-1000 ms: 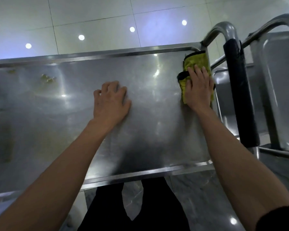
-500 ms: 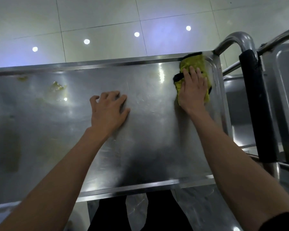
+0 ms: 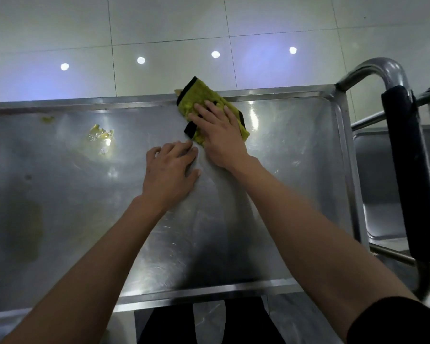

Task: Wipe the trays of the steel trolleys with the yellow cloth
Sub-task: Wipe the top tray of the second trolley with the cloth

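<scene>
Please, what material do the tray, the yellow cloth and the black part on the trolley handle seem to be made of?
Tray: likely stainless steel with a brushed finish; it shows fine scratches and mirrors the ceiling lights.
Yellow cloth: looks like microfibre or terry, with a fuzzy pile and a black stitched edge, under the right hand.
Black part on the handle: matte and thick, probably a foam or rubber sleeve; the picture cannot settle which.

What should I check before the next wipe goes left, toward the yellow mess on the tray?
1. Right hand presses flat on the yellow cloth: ok.
2. Cloth lies fully on the tray: not ok, its far corner sticks over the back rim.
3. Left hand rests flat on the tray to steady it: ok.
4. Path to the yellow mess is free: not ok, the left hand lies partly in the way.
5. Cloth is clean enough underneath: cannot tell.
</scene>
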Motion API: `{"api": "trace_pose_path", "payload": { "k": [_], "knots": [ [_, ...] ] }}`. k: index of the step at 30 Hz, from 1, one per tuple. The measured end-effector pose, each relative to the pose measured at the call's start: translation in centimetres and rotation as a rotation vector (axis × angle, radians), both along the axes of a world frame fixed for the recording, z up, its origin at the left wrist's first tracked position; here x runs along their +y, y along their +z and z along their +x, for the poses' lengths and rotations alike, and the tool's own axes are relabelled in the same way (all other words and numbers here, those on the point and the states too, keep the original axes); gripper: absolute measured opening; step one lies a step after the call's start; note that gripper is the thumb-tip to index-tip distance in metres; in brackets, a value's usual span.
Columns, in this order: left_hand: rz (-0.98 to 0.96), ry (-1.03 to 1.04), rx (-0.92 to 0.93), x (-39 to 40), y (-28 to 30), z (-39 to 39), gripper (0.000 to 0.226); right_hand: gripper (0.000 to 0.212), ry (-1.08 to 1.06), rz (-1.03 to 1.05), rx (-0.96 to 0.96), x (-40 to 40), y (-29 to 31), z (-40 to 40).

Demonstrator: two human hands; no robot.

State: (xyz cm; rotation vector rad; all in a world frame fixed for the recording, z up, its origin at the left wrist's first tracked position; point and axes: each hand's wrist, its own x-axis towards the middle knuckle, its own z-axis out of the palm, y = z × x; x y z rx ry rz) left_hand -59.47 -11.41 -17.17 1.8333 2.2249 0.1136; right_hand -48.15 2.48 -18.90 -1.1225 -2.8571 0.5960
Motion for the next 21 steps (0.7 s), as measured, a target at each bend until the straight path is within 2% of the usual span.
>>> {"api": "trace_pose_path", "payload": {
  "k": [3,7,15,21],
  "knots": [
    [-0.012,0.015,0.04,0.1,0.1,0.3,0.054,0.052,0.036,0.011,-0.005,0.5,0.3,0.0],
    [-0.05,0.062,0.108,0.6,0.0,2.0,0.065,0.049,-0.079,0.038,0.033,0.8,-0.1,1.9],
    [-0.063,0.084,0.114,0.9,0.3,4.1,0.066,0.059,-0.448,0.115,0.014,7.1,-0.3,14.6],
    [-0.045,0.094,0.099,1.5,0.0,6.1,0.062,0.049,-0.598,0.164,-0.046,10.5,-0.5,21.6]
  ]
}}
